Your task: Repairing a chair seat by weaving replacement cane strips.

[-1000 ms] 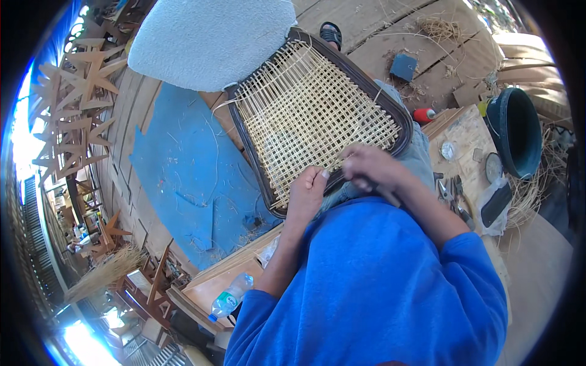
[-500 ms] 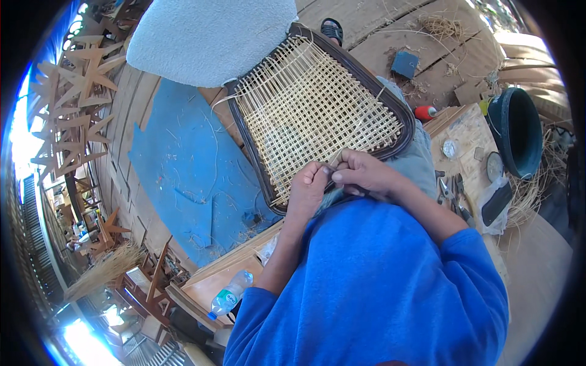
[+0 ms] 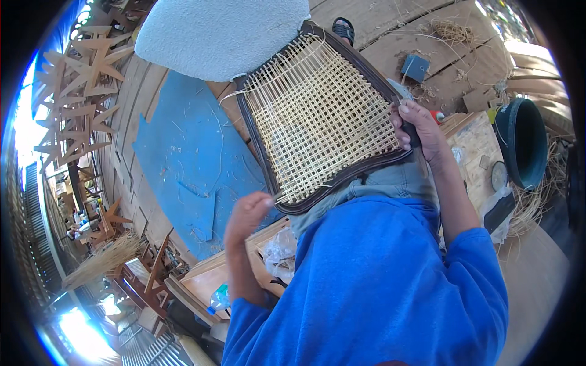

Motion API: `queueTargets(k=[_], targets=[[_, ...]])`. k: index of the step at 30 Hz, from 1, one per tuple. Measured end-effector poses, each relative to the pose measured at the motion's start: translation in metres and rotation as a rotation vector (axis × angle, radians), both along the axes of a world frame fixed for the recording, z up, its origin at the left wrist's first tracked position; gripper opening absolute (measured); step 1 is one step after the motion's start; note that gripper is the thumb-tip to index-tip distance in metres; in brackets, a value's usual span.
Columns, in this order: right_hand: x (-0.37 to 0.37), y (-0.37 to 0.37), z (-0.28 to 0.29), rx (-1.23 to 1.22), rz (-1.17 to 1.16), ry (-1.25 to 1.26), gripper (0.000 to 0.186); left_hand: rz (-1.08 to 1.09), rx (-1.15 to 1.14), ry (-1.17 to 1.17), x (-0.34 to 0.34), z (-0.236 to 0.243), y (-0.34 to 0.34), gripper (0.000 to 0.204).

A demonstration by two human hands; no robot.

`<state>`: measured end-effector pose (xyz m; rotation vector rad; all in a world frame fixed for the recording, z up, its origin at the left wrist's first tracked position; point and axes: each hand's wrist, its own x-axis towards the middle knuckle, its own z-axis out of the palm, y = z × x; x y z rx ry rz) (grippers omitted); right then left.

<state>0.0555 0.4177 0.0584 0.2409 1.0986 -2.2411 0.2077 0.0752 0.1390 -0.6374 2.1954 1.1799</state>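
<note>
The weave is pale straw yellow, a checked grid of small squares that thins to stripes near the top edge of its frame, which is glossy dark brown. The tool shows black. White with a faint blue cast, the cushion has a fine speckle. The sheet is mid-blue, flecked with straw-coloured scraps. The shirt is plain bright blue, the trousers greyish green, the bucket dark green, the block blue, the sandal black.
</note>
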Motion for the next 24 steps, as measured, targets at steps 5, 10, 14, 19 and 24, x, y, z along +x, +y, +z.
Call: queueTargets(k=[5,10,14,19,24], targets=[[0.02,-0.037,-0.004,0.135,0.127,0.037,0.017,-0.289,-0.551,0.407,-0.011,0.001,-0.014,0.029],[0.04,-0.063,-0.002,0.064,0.213,-0.013,0.016,-0.183,-0.055,0.413,-0.063,-0.023,0.097,0.03],[0.04,-0.062,0.004,-0.065,0.288,-0.022,0.015,-0.042,0.058,0.374,-0.062,-0.045,0.122,0.023],[0.004,-0.017,0.006,0.087,0.075,-0.023,0.014,0.095,0.201,0.15,-0.045,-0.033,0.089,0.019],[0.012,-0.028,0.005,0.045,0.169,-0.043,0.018,0.179,0.311,0.131,-0.046,-0.036,0.095,0.017]])
